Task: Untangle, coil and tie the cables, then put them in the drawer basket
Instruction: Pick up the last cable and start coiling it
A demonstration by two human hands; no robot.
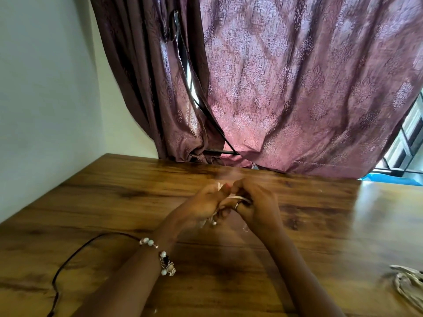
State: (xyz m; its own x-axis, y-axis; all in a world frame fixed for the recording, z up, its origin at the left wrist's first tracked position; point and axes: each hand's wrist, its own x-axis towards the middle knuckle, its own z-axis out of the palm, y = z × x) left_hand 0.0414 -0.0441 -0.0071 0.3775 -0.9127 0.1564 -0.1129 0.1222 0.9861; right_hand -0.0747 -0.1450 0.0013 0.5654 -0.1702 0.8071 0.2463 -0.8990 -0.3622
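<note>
Both my hands meet above the middle of the wooden table (114, 202). My left hand (203, 204) and my right hand (256, 202) are curled round a small bundle of white cable (238, 198); a strand crosses my right fingers and short ends hang below my left palm. Most of the bundle is hidden inside the fingers. A thin dark cable (68, 259) lies loose on the table at the lower left, curving towards the front edge. The drawer basket is not in view.
A pale coiled or woven thing (407, 284) lies at the table's right edge. Purple patterned curtains (297, 88) hang behind the table, with a window at the far right. A white wall stands to the left.
</note>
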